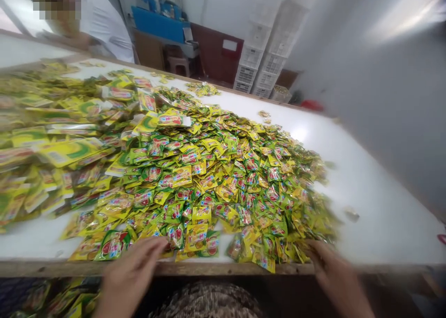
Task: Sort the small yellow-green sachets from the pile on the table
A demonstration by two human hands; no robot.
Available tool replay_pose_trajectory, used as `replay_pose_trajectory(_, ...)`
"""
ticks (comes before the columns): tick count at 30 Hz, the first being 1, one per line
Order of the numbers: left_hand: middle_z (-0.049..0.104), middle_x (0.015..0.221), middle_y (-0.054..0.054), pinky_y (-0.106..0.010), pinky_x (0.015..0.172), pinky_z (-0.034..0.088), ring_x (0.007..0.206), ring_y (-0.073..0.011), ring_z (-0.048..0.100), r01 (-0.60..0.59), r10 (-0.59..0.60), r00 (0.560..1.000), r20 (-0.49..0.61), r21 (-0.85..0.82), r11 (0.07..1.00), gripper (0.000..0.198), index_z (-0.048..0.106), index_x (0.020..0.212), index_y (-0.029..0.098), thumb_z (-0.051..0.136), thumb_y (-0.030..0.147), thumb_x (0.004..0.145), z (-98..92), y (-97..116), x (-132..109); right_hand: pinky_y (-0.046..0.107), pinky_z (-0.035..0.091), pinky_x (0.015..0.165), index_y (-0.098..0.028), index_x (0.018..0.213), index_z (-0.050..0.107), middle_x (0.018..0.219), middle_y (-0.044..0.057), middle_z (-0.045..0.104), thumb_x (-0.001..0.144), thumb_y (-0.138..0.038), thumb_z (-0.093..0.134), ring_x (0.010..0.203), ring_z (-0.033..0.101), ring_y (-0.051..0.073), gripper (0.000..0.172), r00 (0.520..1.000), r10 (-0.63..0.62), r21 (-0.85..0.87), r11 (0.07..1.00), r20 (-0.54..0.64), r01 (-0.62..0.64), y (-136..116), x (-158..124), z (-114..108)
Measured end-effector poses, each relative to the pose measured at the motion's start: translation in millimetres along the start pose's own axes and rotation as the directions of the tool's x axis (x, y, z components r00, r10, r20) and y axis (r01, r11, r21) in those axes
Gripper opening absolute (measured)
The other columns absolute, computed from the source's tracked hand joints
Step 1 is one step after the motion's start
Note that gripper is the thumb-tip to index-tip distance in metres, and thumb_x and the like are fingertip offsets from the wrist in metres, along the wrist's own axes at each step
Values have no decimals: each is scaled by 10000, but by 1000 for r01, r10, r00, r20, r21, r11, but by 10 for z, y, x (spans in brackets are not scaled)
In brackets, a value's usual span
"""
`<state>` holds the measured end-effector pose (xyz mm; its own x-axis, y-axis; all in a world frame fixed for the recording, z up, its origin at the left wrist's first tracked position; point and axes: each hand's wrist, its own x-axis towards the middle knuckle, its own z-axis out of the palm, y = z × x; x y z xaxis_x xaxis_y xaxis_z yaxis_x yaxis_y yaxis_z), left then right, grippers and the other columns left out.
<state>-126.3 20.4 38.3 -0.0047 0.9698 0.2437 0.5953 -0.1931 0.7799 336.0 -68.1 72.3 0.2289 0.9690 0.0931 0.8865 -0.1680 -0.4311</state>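
A wide heap of small shiny candy packets (223, 183), yellow and green with red fruit prints, covers the middle of the white table (376, 192). My left hand (134, 267) is at the front edge, fingers stretched toward the right, its tips against the nearest packets. At the heap's front right corner, my right hand (331, 267) reaches in with extended fingers touching packets there. Both hands are somewhat blurred, and neither shows a packet clearly gripped. Flat yellow-green cartons (69, 151) lie piled on the left.
A wooden rim (244, 268) runs along the table's front. More packets (73, 299) lie below it at lower left. Across the table stands a person in a white sleeve (108, 25). Stacked white crates (261, 53) and a blue-topped desk (160, 23) stand behind.
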Motion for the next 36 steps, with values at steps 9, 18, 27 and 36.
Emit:
replay_pose_trajectory(9,608,963,-80,-416,785,487,929,-270,565,-293,133,871,473,284,913,70,637,887,190,576,224,880,649,322,376,272,519,541,-193,953,622,842,50,673,774,-446,740,761,639,226,331,902,25,846,336,431,-413,-1532,264,1029)
replay_pose_trajectory(18,676,1124,-95,-409,918,486,1040,-255,627,-93,70,980,185,118,989,236,644,1100,212,478,291,952,745,55,257,205,448,458,-180,823,626,691,-15,601,780,-310,695,561,534,123,153,920,-53,832,449,388,-326,-1571,799,983)
replay_pose_trajectory(27,680,748,1,-238,654,498,732,-178,639,501,-300,843,447,-447,741,215,684,920,193,718,344,771,811,613,331,219,474,466,-198,902,656,705,-29,585,764,-337,731,562,544,127,209,872,-164,841,395,462,-371,-1815,636,1168)
replay_pose_trajectory(36,659,741,-3,-248,548,456,594,-160,582,594,-148,643,751,-368,715,219,696,958,200,617,176,755,933,696,288,288,477,709,-232,961,700,862,40,680,845,-173,591,788,609,199,169,974,-194,698,713,115,59,-1568,339,1074)
